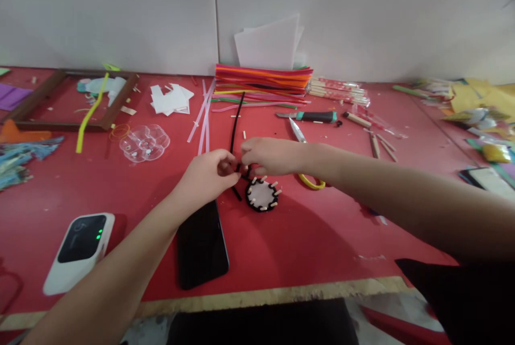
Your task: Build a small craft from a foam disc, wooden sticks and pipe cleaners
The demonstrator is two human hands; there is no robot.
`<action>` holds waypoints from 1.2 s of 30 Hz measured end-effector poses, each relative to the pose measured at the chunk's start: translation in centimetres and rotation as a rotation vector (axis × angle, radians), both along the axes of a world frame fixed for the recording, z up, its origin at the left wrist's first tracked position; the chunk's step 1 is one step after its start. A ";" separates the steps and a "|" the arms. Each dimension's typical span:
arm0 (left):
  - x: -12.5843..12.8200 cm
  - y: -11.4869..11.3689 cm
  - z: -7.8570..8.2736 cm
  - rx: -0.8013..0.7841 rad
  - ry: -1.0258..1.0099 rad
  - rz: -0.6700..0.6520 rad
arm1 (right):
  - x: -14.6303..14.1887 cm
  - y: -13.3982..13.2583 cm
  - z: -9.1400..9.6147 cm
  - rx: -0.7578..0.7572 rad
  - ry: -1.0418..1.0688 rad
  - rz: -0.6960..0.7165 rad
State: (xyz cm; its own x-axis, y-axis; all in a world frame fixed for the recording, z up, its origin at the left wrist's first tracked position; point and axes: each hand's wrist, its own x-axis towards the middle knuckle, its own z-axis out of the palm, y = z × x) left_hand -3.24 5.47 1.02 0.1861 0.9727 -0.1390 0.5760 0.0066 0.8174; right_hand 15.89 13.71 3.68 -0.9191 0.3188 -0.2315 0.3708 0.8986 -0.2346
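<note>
My left hand (209, 174) is closed in a pinch on a thin black fuzzy strip, a pipe cleaner, just above the round piece. Close against it, my right hand (267, 156) bends its fingers down onto the same black pipe cleaner; the fingertips partly hide it. Just below them a small white disc (261, 196) lies on the table, its edge wrapped in black, with several short wooden pegs standing round the rim. Another black pipe cleaner (237, 122) runs behind the fingers, its lower end showing left of the disc.
A black phone (203, 248) lies below my left hand, a white device (80, 251) farther left. Yellow-handled scissors (311, 181) lie partly under my right forearm. Beyond are a utility knife (314, 116), coloured pipe cleaners (261, 82), a clear plastic palette (145, 142) and a brown frame (60, 126).
</note>
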 end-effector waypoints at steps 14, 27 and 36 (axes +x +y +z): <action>-0.5 0.5 -0.7 0.273 0.322 0.083 | 0.6 2.2 -1.0 -0.045 0.309 -0.337; -1.0 1.4 -1.4 0.222 0.187 0.190 | -2.6 4.0 -1.8 0.479 -0.013 0.258; -0.4 1.5 -1.4 0.021 -0.334 0.326 | -1.9 2.6 0.2 0.555 0.100 0.257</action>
State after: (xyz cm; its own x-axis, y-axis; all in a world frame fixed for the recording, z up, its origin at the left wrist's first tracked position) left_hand -3.61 7.00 -0.39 -0.0981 0.9898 -0.1035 0.2519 0.1253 0.9596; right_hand 13.98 16.28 3.90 -0.9912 0.1326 -0.0030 0.1268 0.9542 0.2708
